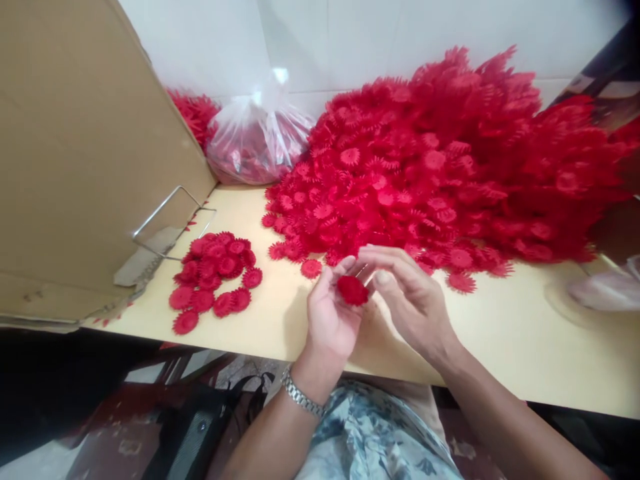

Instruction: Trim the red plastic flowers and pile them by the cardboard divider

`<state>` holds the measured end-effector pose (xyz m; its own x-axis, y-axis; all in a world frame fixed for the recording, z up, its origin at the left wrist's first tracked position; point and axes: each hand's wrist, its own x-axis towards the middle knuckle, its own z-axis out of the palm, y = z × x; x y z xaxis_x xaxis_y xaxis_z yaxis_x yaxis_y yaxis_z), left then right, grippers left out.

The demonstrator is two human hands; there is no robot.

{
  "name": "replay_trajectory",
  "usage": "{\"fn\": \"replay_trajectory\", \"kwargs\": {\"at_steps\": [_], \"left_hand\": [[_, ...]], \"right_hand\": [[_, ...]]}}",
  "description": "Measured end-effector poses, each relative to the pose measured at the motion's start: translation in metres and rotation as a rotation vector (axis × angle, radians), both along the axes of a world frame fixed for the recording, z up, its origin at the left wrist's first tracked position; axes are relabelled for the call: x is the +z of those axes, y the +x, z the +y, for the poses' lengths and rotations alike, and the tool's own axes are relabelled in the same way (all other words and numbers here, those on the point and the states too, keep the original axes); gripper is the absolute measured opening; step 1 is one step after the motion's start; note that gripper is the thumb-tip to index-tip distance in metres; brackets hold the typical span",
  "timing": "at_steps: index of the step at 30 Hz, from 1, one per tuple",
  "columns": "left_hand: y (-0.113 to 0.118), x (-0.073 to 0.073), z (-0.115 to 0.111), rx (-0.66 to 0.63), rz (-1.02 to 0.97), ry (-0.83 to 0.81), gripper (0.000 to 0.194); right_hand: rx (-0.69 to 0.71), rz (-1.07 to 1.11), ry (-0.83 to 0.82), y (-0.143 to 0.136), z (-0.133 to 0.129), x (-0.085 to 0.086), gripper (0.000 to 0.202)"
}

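Observation:
A small dark red, flower-shaped piece point(353, 291) rests in my left hand point(334, 310), whose fingers curl round it above the table's front part. My right hand point(413, 300) is just to the right, its fingers bent over towards the piece; a gap shows between thumb and fingers, and its fingertips come close to the left fingers. Behind both hands rises a big heap of red toothed discs point(400, 180). To the left lies a smaller group of red round pieces point(215, 267), some stacked or lying in a curve.
A cardboard box point(90, 147) stands at the left, with a bent metal wire frame point(157, 213) beside it. A tied clear plastic bag point(260, 143) of red pieces sits by the wall. The pale table point(550, 360) ends near my body. Another plastic bag point(607, 292) is at right.

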<state>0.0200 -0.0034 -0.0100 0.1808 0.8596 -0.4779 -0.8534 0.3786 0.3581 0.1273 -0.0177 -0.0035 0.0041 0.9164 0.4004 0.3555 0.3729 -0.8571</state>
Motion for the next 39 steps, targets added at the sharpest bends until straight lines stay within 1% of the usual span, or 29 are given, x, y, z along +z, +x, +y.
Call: {"fn": "replay_trajectory", "kwargs": {"at_steps": [2,3,6,7,10,12,14,18,20,22,24,28,33,36,39], "left_hand": [[-0.002,0.002,-0.001,-0.012,0.028,0.015,0.029],[-0.003,0.002,-0.001,-0.026,0.039,0.024,0.027],[-0.004,0.001,-0.005,-0.061,0.065,0.069,0.022],[-0.005,0.0,-0.007,-0.069,0.077,0.083,0.022],[-0.009,-0.004,-0.01,-0.114,0.135,0.107,0.035],[-0.012,-0.006,-0.013,-0.142,0.182,0.12,0.041],[-0.014,-0.008,-0.015,-0.145,0.221,0.146,0.04],[-0.018,-0.011,-0.019,-0.162,0.251,0.207,0.025],[-0.019,-0.011,-0.021,-0.179,0.299,0.228,0.019],[-0.02,-0.01,-0.022,-0.165,0.373,0.248,0.016],[-0.021,-0.01,-0.024,-0.156,0.429,0.265,0.017],[-0.022,-0.009,-0.025,-0.166,0.473,0.275,0.016],[-0.022,-0.009,-0.028,-0.174,0.539,0.26,0.013],[-0.023,-0.012,-0.028,-0.211,0.62,0.264,0.017],[-0.023,-0.014,-0.027,-0.246,0.712,0.247,0.024]], "right_hand": [[0.031,-0.171,0.059,0.006,-0.006,-0.006,0.021],[0.018,-0.226,0.075,0.008,-0.008,-0.01,0.021],[-0.061,-0.304,0.089,0.009,-0.009,-0.021,0.018],[-0.069,-0.325,0.097,0.009,-0.009,-0.023,0.017],[0.001,-0.4,0.121,0.01,-0.011,-0.025,0.017],[0.063,-0.398,0.107,0.011,-0.013,-0.022,0.02],[0.079,-0.34,0.072,0.012,-0.015,-0.018,0.024],[0.023,-0.239,0.04,0.015,-0.014,-0.016,0.021],[0.031,-0.225,0.021,0.016,-0.014,-0.017,0.017],[0.059,-0.226,0.005,0.016,-0.014,-0.018,0.016],[0.072,-0.236,0.018,0.016,-0.015,-0.018,0.016],[0.07,-0.271,0.063,0.017,-0.014,-0.014,0.015],[0.099,-0.289,0.055,0.016,-0.013,-0.013,0.015],[0.116,-0.294,0.047,0.012,-0.014,-0.012,0.015],[0.13,-0.315,0.026,0.006,-0.014,-0.01,0.012]]}}
